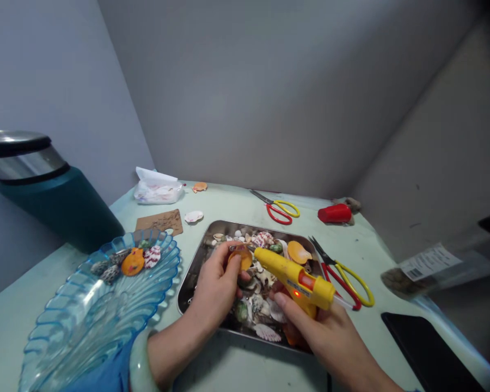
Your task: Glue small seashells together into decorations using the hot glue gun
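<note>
My right hand (330,326) is wrapped round the grip of a yellow hot glue gun (283,268), whose small light glows red. A clear glue stick (345,303) pokes out of its back end. Between the fingers of my left hand (214,283) is an orange seashell (243,257), with the glue gun's nozzle right beside it. Both hands are over a metal tray (185,288) filled with mixed seashells (267,333). To the left, a blue clear plate (93,321) bears an orange shell (133,262) and several patterned shells along its far side.
Two pairs of scissors (347,280) lie right of and behind the tray. A teal bottle (61,207) stands at left. Cardboard (161,221), a plastic packet (159,188), a white shell (194,216), a red object (335,213), a black phone-like slab (428,354) and a labelled bag (433,267) surround it.
</note>
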A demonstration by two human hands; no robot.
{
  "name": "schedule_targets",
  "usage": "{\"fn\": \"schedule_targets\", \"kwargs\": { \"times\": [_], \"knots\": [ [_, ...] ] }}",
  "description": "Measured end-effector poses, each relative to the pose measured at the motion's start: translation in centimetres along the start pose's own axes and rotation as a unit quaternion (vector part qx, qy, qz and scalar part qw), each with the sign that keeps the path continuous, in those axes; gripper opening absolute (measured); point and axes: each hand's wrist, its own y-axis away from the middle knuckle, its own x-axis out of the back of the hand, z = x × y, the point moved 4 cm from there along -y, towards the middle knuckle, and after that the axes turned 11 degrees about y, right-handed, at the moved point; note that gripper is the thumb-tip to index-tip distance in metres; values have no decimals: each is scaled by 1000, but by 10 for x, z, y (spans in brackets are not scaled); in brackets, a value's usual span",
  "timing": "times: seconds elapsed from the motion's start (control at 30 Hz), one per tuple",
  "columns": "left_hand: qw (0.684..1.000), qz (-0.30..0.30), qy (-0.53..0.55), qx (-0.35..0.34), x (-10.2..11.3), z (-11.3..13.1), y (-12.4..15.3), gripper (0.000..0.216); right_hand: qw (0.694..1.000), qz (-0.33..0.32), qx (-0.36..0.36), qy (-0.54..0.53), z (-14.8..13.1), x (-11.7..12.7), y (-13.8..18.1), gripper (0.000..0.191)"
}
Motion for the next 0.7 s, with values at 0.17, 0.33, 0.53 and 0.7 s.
{"fn": "schedule_targets", "kwargs": {
  "times": [0.17, 0.33, 0.53, 0.7],
  "knots": [
    [1000, 0, -7, 9, -1, 2, 0, 28, 1000, 10, -8, 12, -3, 1, 1, 35],
    [1000, -7, 12, 19, -1, 4, 1, 28, 1000, 2, -15, 6, -7, 1, 1, 32],
    [999, -16, 21, 23, 0, 3, 1, 28, 999, 7, -26, 17, -8, 3, 3, 26],
    [999, -34, 23, 26, -1, 0, -1, 24, 1000, 2, -11, 11, -7, 2, 2, 23]
  ]
}}
